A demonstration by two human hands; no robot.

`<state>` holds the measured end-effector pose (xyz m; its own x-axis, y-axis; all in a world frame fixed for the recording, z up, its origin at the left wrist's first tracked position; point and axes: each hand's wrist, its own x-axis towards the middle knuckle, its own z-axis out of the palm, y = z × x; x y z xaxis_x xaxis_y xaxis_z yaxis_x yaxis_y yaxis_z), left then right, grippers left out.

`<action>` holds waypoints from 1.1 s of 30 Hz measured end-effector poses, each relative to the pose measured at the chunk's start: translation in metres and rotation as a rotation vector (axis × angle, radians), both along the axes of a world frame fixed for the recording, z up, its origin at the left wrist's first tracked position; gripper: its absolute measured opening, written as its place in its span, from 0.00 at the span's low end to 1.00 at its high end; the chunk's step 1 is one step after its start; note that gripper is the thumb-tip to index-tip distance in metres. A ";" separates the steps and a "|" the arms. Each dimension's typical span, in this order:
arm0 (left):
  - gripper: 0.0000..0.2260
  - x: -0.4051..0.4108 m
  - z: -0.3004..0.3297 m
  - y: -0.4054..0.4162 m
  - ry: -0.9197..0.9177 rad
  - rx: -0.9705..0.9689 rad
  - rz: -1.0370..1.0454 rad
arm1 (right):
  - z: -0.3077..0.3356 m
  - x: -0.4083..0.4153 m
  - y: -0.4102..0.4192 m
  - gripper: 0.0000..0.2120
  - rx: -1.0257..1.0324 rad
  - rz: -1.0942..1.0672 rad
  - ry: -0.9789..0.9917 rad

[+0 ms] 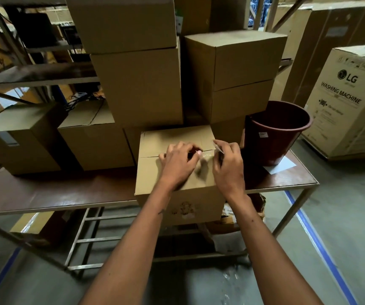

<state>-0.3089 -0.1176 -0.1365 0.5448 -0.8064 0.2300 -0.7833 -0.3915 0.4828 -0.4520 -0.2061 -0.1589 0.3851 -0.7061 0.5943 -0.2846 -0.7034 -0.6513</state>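
Both hands working the top seam of the cardboard box (172, 137)!

The box sits at the near edge of the surface (67, 190), a dark red bucket (274, 133) just beside it. The left hand (178, 160) curls its fingers onto the seam, fingertips at the glinting clear tape (206, 155); whether it's pinching, can't tell. The right hand (228, 164) pinches a pale flat piece (217, 147) right at the seam.

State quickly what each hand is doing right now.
Left hand: curled at the box seam; hold cannot be told.
Right hand: pinches a small pale strip.
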 end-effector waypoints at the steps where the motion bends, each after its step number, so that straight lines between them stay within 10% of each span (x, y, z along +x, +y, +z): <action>1: 0.17 -0.002 0.001 -0.001 -0.042 0.017 -0.006 | 0.000 0.000 0.003 0.15 0.007 -0.043 -0.067; 23: 0.14 -0.041 -0.011 -0.027 -0.413 -0.280 0.061 | 0.025 -0.021 -0.028 0.19 0.451 0.013 -0.610; 33: 0.16 -0.038 0.004 -0.045 -0.134 -0.315 -0.112 | 0.020 -0.024 -0.039 0.11 0.625 0.209 -0.530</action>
<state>-0.3472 -0.1621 -0.1323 0.4052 -0.7377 0.5400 -0.8775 -0.1482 0.4561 -0.4764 -0.2447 -0.1386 0.3250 -0.9102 0.2568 0.2642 -0.1733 -0.9488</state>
